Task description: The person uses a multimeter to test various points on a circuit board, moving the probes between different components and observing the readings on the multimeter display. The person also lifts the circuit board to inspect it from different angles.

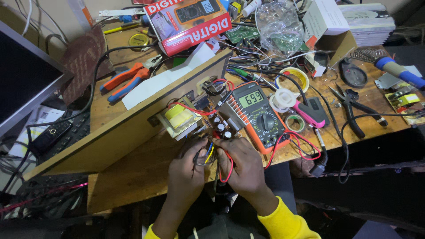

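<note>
My left hand (189, 170) and my right hand (242, 166) meet at the front edge of a wooden workbench (133, 177), just below a small circuit board (217, 121) with dark capacitors and a yellow-taped transformer (179, 117). The left hand pinches yellow and black wires (208, 155). The right hand holds a red probe lead (228, 170) against the board's lower edge. An orange-cased digital multimeter (261, 117) with a lit display lies just right of the board, its red leads looping at the bench edge.
A long wooden panel (110, 132) leans diagonally behind the board. Orange-handled pliers (126, 79) lie at the back left, black pliers (349, 104) at the right, a blue-handled soldering iron (398, 73) far right. Tape rolls, a red box and a monitor (22, 75) crowd around.
</note>
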